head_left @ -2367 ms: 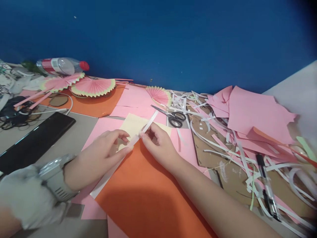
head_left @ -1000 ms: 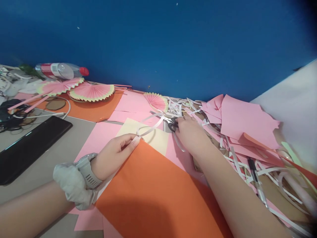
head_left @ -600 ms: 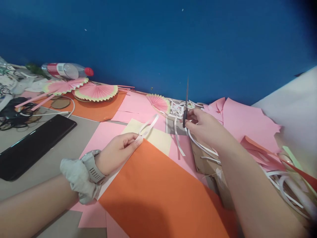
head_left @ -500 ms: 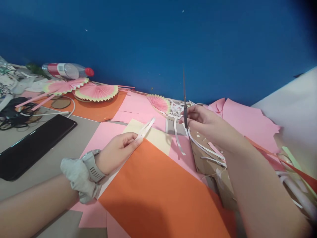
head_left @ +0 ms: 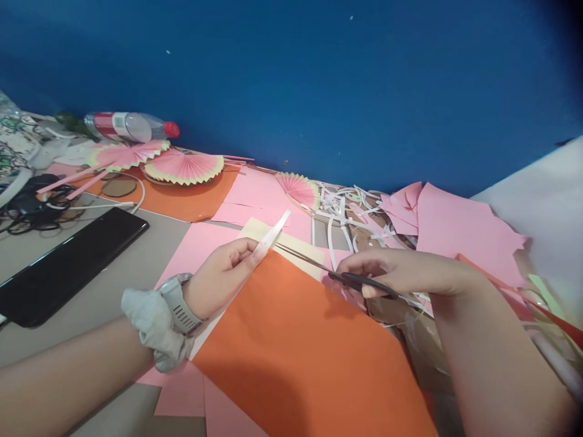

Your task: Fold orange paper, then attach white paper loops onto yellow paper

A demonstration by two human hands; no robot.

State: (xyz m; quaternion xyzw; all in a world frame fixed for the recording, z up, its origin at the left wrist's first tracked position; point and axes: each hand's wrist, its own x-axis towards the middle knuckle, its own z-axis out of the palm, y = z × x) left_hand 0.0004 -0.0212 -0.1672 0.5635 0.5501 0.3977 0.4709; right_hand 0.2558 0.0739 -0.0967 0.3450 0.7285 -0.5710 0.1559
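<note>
My left hand (head_left: 230,267), wearing a watch and a grey scrunchie, pinches a narrow white paper strip (head_left: 276,229) that sticks up past the fingertips. Below it lies a large orange sheet (head_left: 296,340), its upper corner close to my thumb. My right hand (head_left: 382,270) is wrapped around the black handles of a pair of scissors (head_left: 337,276). The slim blades point left over the cream sheet (head_left: 255,227), their tip near the white strip. Whether the blades touch the strip I cannot tell.
White paper offcuts (head_left: 339,203) and torn pink paper (head_left: 464,230) lie along the blue wall. Pleated pink paper fans (head_left: 184,167) rest at the back left, before a plastic bottle (head_left: 132,126). A black phone (head_left: 73,264) and tangled cables (head_left: 36,206) are at left.
My right hand has come down and swung the scissors from upright to pointing left, near the white strip. My left hand keeps its pinch on the strip. The view has shifted slightly.
</note>
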